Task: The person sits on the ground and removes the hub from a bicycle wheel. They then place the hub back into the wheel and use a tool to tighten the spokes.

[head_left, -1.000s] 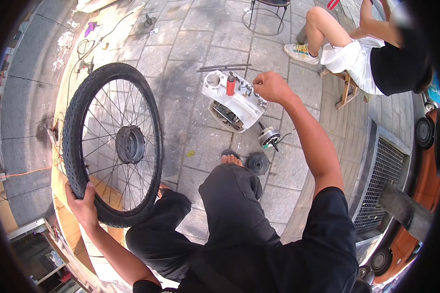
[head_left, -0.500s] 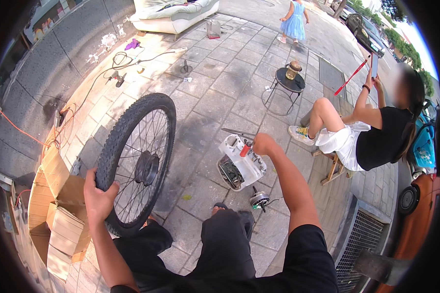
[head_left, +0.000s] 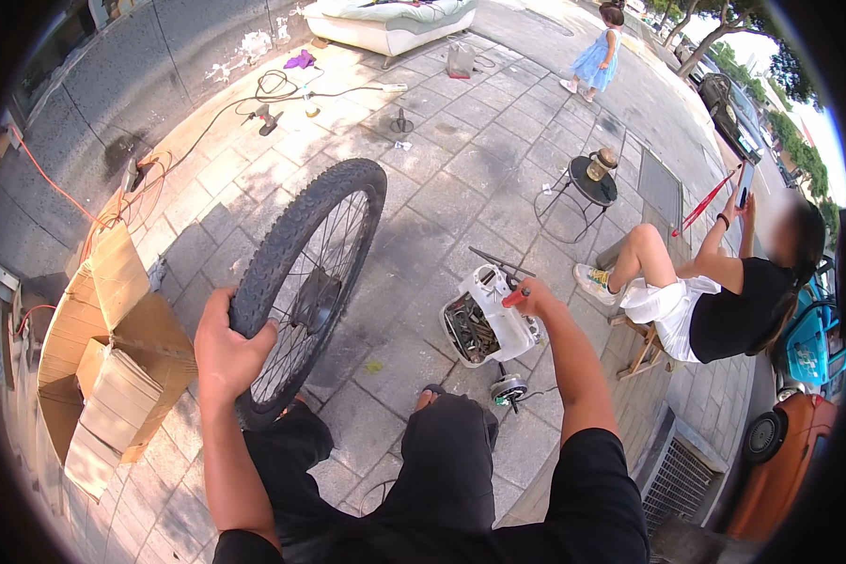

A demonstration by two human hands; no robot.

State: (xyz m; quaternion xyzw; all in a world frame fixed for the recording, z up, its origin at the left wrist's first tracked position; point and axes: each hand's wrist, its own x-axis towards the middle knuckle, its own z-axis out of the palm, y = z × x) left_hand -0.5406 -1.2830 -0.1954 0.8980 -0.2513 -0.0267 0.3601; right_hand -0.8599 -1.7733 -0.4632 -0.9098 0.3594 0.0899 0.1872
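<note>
Matt knobbly rubber tyre (head_left: 296, 246) on thin metal spokes (head_left: 321, 273); glossy white plastic box (head_left: 498, 320); dull brown cardboard (head_left: 113, 348); rough grey stone paving (head_left: 442, 188); red-handled tool (head_left: 515, 297).

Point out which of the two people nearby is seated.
The person in the black top and white shorts, at right, is seated on a low wooden stool. The other, a child in a blue dress, stands far off up the pavement.

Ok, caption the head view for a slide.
Left hand grips an upright bicycle wheel; right hand holds a red-handled tool over a white toolbox.
</note>
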